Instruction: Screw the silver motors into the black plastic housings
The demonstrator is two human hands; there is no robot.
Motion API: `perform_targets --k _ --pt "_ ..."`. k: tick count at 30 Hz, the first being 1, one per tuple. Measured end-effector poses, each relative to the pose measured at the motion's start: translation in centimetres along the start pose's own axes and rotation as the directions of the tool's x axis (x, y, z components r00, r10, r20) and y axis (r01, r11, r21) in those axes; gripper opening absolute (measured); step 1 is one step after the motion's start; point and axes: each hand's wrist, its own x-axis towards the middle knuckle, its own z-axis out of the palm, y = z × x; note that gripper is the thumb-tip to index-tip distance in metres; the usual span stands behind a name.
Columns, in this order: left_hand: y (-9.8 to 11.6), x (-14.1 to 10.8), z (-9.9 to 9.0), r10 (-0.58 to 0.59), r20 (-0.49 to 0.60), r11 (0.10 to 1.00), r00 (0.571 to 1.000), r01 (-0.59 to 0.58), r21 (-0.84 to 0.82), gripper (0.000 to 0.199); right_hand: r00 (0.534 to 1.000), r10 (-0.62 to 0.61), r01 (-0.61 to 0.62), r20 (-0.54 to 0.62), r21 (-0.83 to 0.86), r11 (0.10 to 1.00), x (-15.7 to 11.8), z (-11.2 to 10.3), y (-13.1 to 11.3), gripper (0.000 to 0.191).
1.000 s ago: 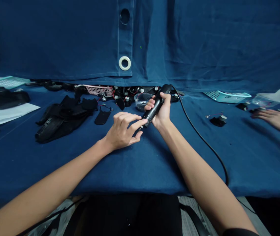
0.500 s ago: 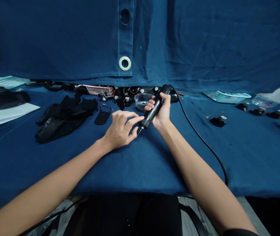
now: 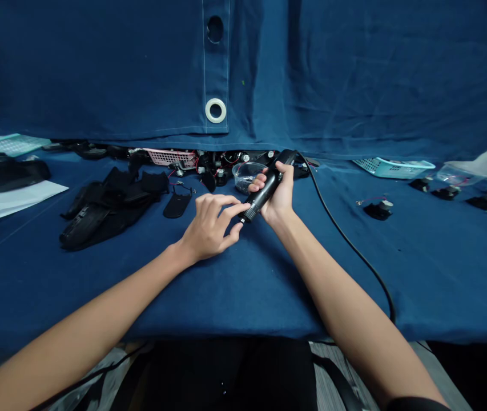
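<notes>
My right hand (image 3: 280,194) is wrapped around a black corded electric screwdriver (image 3: 264,188), held slantwise above the blue cloth with its nose down and to the left. At that nose, my left hand (image 3: 213,226) has its thumb and index finger closed about the tip. The index finger touches the ribbed collar, and the thumb lies by the short metal end; its other fingers are bent. Most of the bit is hidden or too small to make out. A black cable (image 3: 346,231) runs from the screwdriver's back end down to the right.
Left lie black moulded parts (image 3: 97,211), a flat black piece (image 3: 177,204) and white paper (image 3: 20,197). A clear bowl (image 3: 243,174), pink basket (image 3: 172,158) and wired parts stand behind my hands. Right are a turquoise basket (image 3: 393,168) and a small black wired part (image 3: 379,210).
Less of the metal bit shows at the screwdriver's nose, and my left thumb is nearer the collar. Blurred fingers at the far right edge have gone from view.
</notes>
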Motion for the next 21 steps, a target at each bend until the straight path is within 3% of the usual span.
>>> perform_targets --k 21 --pt "-0.15 0.23 0.0 -0.006 0.099 0.999 0.995 0.011 -0.042 0.032 0.999 -0.036 0.034 -0.038 -0.038 0.999 0.33 -0.51 0.11 0.024"
